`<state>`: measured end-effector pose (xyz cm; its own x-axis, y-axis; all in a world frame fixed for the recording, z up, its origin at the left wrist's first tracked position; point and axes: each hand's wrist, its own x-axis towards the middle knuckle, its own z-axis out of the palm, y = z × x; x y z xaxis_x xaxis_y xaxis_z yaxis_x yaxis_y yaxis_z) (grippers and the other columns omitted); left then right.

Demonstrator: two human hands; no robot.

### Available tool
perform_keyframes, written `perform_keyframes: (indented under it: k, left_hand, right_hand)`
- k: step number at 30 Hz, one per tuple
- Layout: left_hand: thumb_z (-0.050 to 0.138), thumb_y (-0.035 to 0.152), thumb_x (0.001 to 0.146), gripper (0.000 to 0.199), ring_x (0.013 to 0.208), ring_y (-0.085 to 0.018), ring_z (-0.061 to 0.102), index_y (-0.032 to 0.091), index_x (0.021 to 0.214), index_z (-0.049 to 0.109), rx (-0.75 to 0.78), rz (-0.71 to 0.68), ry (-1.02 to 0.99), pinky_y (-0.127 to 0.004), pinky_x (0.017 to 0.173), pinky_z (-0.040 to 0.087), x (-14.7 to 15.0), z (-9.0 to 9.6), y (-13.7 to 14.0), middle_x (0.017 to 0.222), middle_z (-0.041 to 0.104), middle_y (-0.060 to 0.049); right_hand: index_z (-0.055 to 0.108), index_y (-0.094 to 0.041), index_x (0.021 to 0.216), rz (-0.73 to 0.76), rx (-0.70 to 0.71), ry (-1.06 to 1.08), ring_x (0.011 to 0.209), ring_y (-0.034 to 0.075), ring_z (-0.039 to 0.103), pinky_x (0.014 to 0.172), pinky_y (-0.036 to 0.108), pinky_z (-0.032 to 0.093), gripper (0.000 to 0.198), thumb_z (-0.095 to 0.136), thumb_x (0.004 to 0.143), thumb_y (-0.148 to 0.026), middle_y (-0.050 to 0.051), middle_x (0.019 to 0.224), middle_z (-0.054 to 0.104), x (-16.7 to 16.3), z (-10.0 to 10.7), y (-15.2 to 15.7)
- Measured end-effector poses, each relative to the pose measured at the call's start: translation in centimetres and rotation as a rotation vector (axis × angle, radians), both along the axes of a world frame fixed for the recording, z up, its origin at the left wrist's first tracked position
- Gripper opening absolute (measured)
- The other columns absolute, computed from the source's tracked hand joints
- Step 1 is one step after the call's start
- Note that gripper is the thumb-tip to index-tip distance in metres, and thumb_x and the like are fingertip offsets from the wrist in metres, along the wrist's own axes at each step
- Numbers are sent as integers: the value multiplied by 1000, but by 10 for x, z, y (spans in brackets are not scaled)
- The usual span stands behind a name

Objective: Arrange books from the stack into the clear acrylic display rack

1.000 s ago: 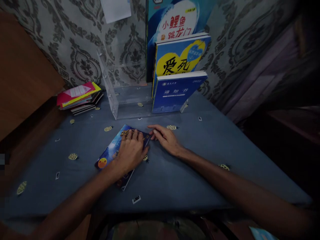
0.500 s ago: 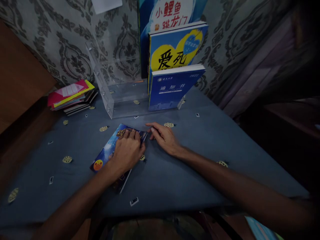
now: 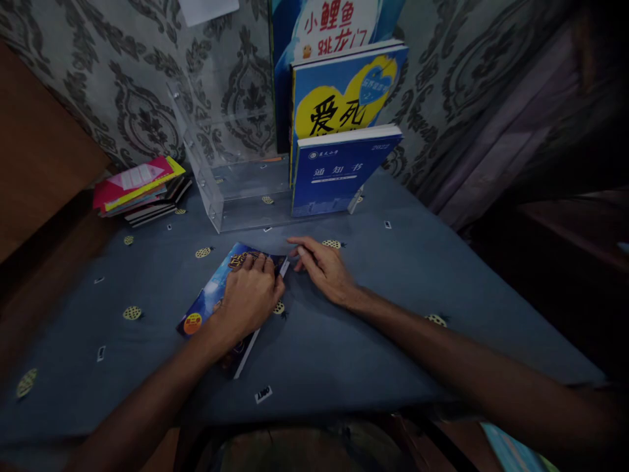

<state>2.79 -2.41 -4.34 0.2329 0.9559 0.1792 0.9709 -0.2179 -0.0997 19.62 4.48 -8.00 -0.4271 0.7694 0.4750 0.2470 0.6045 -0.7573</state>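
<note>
A blue paperback book [image 3: 212, 293] with gold lettering and an orange round badge lies slanted on the table. My left hand [image 3: 252, 288] is on its cover, fingers bent over the upper part and thumb at the right edge, holding it; the hand and forearm hide much of the cover. Just right of the book's upper corner is my right hand [image 3: 324, 267], holding nothing. Its index finger reaches out toward the book and its fingers are partly curled and apart. A small gap shows between its fingertips and the book's corner.
Behind the hands stands a clear acrylic rack [image 3: 209, 190] with a blue booklet [image 3: 344, 174], a blue and yellow book [image 3: 329, 98] and a taller picture book [image 3: 329, 26]. A stack of books [image 3: 142, 187] lies at left. The blue tablecloth [image 3: 373, 367] has pineapple prints.
Almost nothing differs. The right hand's fingers have shifted very slightly, and the view has moved a little; the left hand stays on the book.
</note>
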Motion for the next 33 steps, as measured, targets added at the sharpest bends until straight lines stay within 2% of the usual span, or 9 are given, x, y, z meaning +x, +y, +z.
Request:
perform_keyframes:
  k: [9,12,16,20,28,33]
  left_hand:
    - [46,29,99,36,117,-33,66,8,117,67,15,-8,6,-46,96,54,-1,-1,0,124,70,-19]
    - [48,32,99,35,120,-33,65,8,118,67,24,-13,-9,-47,100,53,-2,-3,-1,126,69,-19]
    - [45,32,102,37,123,-32,64,9,122,66,50,-46,1,-46,105,51,-7,-6,-3,131,67,-19]
    - [40,30,104,39,126,-31,62,8,125,65,58,-72,-2,-46,106,50,-14,-10,-2,133,66,-18]
    - [37,28,106,41,135,-30,55,8,133,60,-26,-14,-37,-46,113,44,-29,-2,16,141,61,-16]
    - [42,30,105,45,140,-33,49,7,141,54,-33,30,-43,-49,115,39,-37,-4,21,148,54,-19]
  right_hand:
    - [62,-23,127,-11,39,15,66,13,67,74,30,55,33,39,104,-27,2,91,71,0,7,-7]
    - [62,-22,128,27,39,-65,75,16,70,77,32,55,33,39,105,-29,3,89,72,0,9,-10]
    - [62,-21,129,108,50,-206,96,22,72,85,37,56,34,41,103,-28,8,107,75,-1,11,-13]
    - [61,-22,130,88,50,-245,99,23,72,88,39,57,35,39,104,-29,9,110,75,-2,12,-12]
    - [58,-23,131,95,98,-235,104,26,70,92,48,57,34,40,103,-26,10,113,73,-12,4,19]
    - [54,-22,137,152,112,-263,124,27,61,107,52,49,38,42,101,-25,11,133,66,-26,-8,38]
